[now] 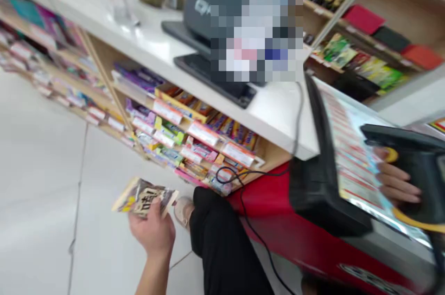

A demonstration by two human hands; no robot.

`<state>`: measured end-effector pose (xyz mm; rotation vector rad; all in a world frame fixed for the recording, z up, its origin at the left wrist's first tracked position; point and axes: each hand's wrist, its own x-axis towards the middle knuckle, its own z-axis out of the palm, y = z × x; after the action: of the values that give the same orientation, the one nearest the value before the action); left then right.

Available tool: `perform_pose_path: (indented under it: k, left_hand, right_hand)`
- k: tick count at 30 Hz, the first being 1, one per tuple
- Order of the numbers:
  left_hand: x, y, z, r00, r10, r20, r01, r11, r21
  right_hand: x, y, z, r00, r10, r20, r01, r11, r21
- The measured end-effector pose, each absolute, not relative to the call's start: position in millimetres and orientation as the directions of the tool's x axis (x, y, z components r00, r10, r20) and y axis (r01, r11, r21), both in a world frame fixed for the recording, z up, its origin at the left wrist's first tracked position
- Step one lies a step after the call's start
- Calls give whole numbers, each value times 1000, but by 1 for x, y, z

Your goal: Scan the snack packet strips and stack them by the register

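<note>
The left hand (153,227) is closed around the lower edge of a printed snack packet (142,196), thumb on its face; the packet juts out toward 11 o'clock from that hand, above the pale floor (41,183). The right hand (398,181) curls its fingers around a black handheld scanner (424,158). The white desk (278,114) lies at the left hand's 2 o'clock.

place: shop | signs: price labels (202,133), stocked shelves (410,14), white counter (278,112)
</note>
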<state>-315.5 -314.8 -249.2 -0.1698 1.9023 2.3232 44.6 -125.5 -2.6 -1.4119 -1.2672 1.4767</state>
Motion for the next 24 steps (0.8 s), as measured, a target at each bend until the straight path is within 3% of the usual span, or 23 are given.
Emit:
perform_pose_path:
  k: [2, 4, 7, 9, 11, 13, 16, 20, 24]
  left_hand:
    - [-287, -298, -147, -983, 168, -68, -141, -478, 867]
    - [-243, -282, -64, -906, 421, -46, -289, -534, 794]
    - [-164, -246, 14, -556, 830, -33, -537, -329, 776]
    - [-114, -216, 42, -261, 964, -51, -599, -121, 792]
    - [-72, -184, 57, -44, 993, -111, -596, 63, 801]
    - [-41, -155, 65, 58, 977, -204, -596, 198, 778]
    - [-13, -123, 72, 77, 955, -286, -623, 271, 734]
    - [6, -93, 80, 96, 951, -293, -651, 283, 705]
    - [25, -60, 89, 51, 941, -334, -647, 286, 707]
  right_hand:
    - [51, -123, 34, -150, 960, -235, 1, -238, -971]
    - [55, -126, 56, -151, 968, -198, -66, -210, -976]
    - [66, -129, 61, -130, 991, -29, 45, -23, -999]
    - [79, -121, 55, -199, 977, 75, 121, 100, -988]
    - [93, -105, 46, -215, 969, 123, 186, 164, -969]
    - [107, -89, 40, -239, 959, 154, 250, 214, -944]
    - [126, -70, 38, -270, 934, 232, 327, 316, -890]
    - [152, -53, 51, -346, 875, 339, 522, 480, -705]
    - [176, -29, 70, -354, 857, 375, 610, 515, -602]
